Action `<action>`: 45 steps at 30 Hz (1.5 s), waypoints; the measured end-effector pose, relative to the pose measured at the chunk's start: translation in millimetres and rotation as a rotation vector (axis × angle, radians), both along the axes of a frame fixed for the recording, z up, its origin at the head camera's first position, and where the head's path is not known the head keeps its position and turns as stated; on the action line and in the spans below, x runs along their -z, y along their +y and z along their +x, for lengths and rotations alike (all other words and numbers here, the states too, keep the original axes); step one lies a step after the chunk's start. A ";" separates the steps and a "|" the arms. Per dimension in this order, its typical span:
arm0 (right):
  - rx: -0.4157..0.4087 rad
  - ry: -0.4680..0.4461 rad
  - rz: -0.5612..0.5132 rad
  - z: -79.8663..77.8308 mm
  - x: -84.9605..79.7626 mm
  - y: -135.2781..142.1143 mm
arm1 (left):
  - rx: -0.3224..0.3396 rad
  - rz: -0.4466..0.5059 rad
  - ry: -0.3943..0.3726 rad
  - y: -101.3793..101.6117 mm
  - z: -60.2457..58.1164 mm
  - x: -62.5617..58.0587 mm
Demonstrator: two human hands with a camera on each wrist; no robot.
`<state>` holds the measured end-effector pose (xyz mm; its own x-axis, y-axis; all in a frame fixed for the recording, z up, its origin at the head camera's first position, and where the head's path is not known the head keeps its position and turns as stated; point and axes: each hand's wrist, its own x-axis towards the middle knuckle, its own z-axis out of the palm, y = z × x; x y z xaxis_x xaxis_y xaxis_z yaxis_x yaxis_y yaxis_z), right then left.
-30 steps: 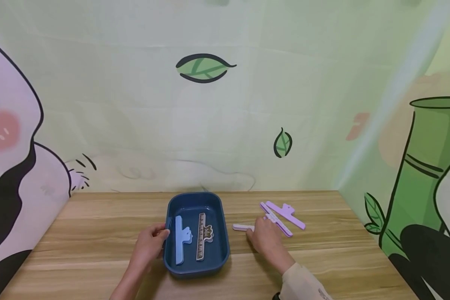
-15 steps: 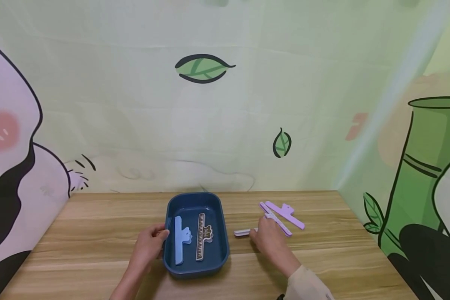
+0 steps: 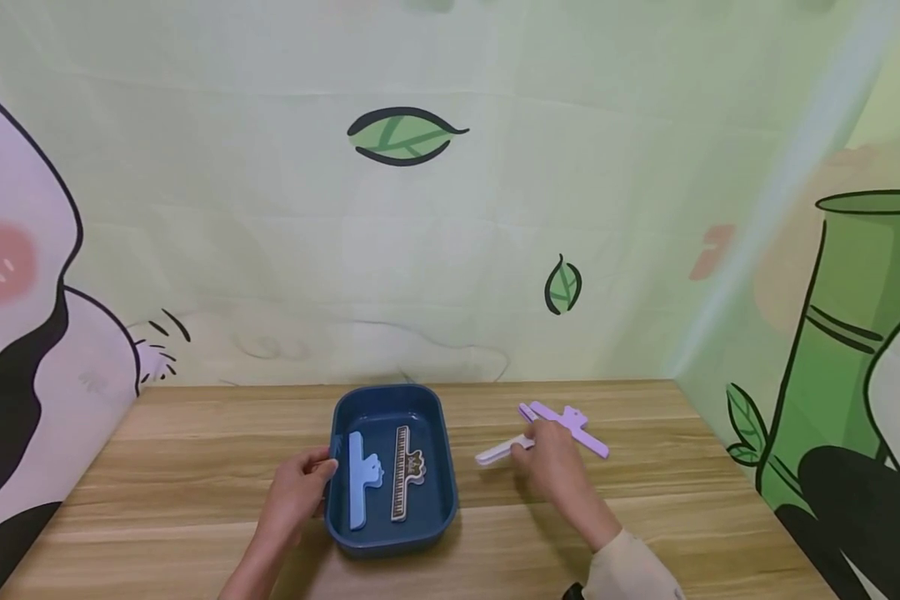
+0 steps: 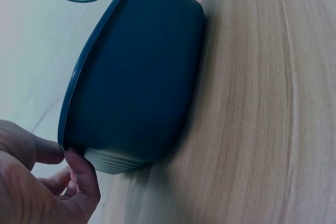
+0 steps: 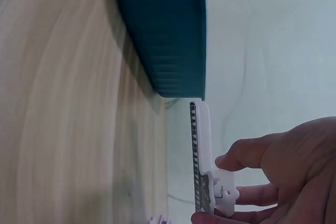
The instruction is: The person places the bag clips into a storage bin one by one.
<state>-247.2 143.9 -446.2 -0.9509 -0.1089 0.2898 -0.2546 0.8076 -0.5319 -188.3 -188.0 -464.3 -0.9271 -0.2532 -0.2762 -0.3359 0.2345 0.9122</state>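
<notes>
My left hand (image 3: 296, 492) pinches the left rim of a dark blue plastic basin (image 3: 392, 546), thumb and finger on the edge in the left wrist view. Inside the basin lie a light blue clip (image 3: 357, 492) and a brown-and-white clip with piano-key markings (image 3: 401, 479), side by side and apart. To the basin's right, my right hand (image 3: 561, 471) grips a white clip (image 5: 203, 145) with piano-key markings. In the right wrist view its thumb and fingers are around the clip's handle, and the long bar points toward the basin. In the head view the handle is hidden behind the hand.
A plain purple clip (image 3: 591, 442) lies on the wooden table (image 3: 217, 467) beyond my right hand. Beside it another purple clip (image 3: 527, 412) is mostly covered by that hand. A printed cloth wall (image 3: 450, 250) rises at the table's back edge.
My right hand has shifted slightly right and turned the white clip, whose free end now slants down to the left. More of the second purple clip is covered. Left hand and basin stay put.
</notes>
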 end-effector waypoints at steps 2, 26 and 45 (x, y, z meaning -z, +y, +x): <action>0.000 0.041 -0.006 -0.8 -2.0 2.5 | 0.001 0.000 -0.002 0.0 -0.2 -0.4; 0.034 0.049 -0.154 -4.1 -37.5 23.5 | 0.005 0.001 -0.007 -0.6 -1.6 0.2; 0.050 0.129 -0.182 2.5 -53.4 34.4 | -0.002 -0.001 -0.009 0.1 -2.6 -0.5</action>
